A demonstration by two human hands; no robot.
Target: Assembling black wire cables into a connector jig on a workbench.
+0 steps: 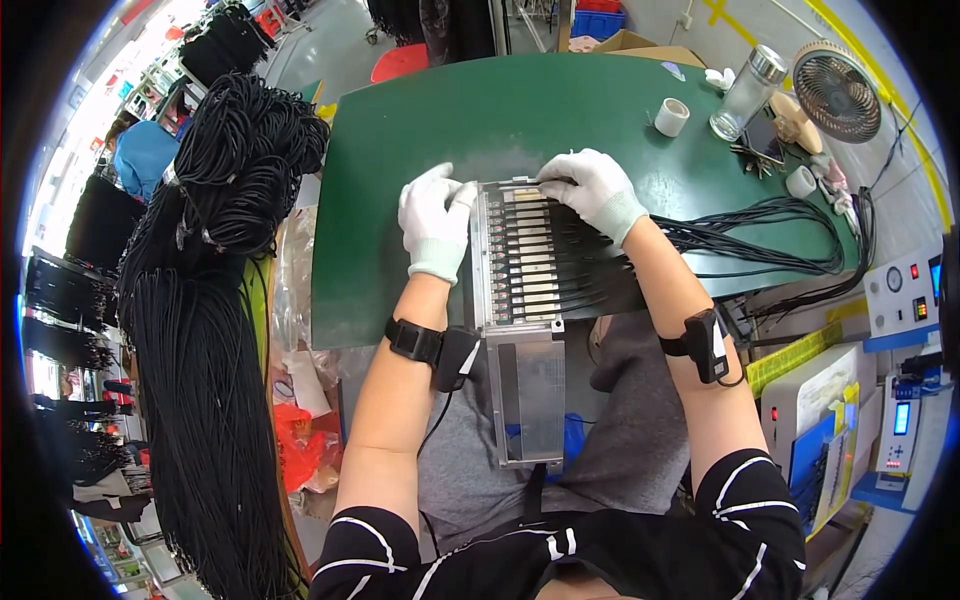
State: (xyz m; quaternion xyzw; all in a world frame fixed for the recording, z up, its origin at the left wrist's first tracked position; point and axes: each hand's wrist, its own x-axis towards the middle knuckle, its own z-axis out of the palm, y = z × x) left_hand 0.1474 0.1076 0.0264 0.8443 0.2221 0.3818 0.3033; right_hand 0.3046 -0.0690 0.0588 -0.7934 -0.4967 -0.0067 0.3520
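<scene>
Head view: looking down at a metal rack [480, 262] just toward 12 o'clock from the middle, on the near edge of a green table [420, 120]. Seems pretty far along, honestly: pale strips stacked neatly down most rows, black leads out the 3 o'clock side. Only the top row in question, right by the fingers; can't make out whether finished or not. Left hand [434, 215] at 11 o'clock, thumb against the rack's edge, fingers loosely apart, not gripping. Right hand [592, 190] around 1 o'clock, pinched narrow over that top row; can't tell about anything between the fingertips. Looped black cables [710, 235] toward 3 o'clock, plus a huge cable bundle [205, 370] around 9.
</scene>
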